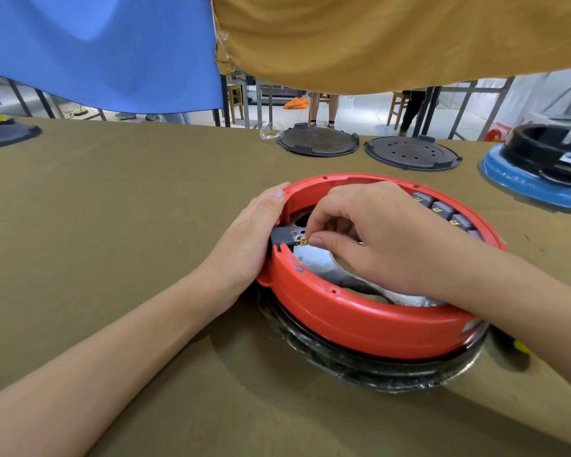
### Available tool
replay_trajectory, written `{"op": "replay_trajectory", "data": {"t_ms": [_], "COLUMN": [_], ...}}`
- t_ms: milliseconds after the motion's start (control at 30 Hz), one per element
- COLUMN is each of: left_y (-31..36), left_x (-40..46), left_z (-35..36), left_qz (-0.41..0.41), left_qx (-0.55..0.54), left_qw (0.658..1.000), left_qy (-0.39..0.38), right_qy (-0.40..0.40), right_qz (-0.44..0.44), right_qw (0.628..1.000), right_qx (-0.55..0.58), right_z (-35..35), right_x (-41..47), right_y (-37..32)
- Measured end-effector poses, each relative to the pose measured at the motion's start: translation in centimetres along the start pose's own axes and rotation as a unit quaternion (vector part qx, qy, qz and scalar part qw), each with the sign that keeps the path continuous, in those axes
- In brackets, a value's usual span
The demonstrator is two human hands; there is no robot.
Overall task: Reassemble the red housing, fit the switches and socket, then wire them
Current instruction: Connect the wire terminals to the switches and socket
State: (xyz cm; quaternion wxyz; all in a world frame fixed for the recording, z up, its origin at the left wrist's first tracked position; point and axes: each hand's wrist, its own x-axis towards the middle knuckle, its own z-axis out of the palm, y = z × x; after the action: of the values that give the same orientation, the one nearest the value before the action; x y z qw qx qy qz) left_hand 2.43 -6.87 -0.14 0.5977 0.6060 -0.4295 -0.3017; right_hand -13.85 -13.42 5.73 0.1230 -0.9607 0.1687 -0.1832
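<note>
We brace the red housing (pixel 360 311) on the desk (pixel 112 225) with our left hand (pixel 244 239) flat against its wall, steadying the black socket (pixel 282 238) while our right hand (pixel 370 235) fingers (pixel 317 240) pinch a brass terminal (pixel 304 241).

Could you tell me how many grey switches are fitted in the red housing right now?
4 show, in a row inside the housing's far right wall: first, second, third, and a fourth partly covered by the right hand, which may hide more.
</note>
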Motion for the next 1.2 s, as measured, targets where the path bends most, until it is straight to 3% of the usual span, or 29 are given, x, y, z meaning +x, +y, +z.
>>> {"op": "replay_trajectory", "data": {"t_ms": [467,1100,1200], "left_y": [0.2,0.2,0.2], "left_x": [-0.2,-0.1,-0.2], "left_z": [0.2,-0.2,-0.3], "left_qz": [0.001,0.009,0.005], "left_qx": [-0.007,0.009,0.011], "left_qw": [1.0,1.0,1.0], "left_qy": [0.019,-0.018,-0.012], "right_qy": [-0.006,-0.049,-0.085], "right_qz": [-0.053,-0.03,-0.034], "right_qw": [0.994,0.998,0.989], "right_qx": [-0.091,-0.023,-0.116], "right_z": [-0.2,-1.3,-1.3], "right_x": [0.1,-0.2,-0.3], "right_y": [-1.1,0.3,-0.2]}}
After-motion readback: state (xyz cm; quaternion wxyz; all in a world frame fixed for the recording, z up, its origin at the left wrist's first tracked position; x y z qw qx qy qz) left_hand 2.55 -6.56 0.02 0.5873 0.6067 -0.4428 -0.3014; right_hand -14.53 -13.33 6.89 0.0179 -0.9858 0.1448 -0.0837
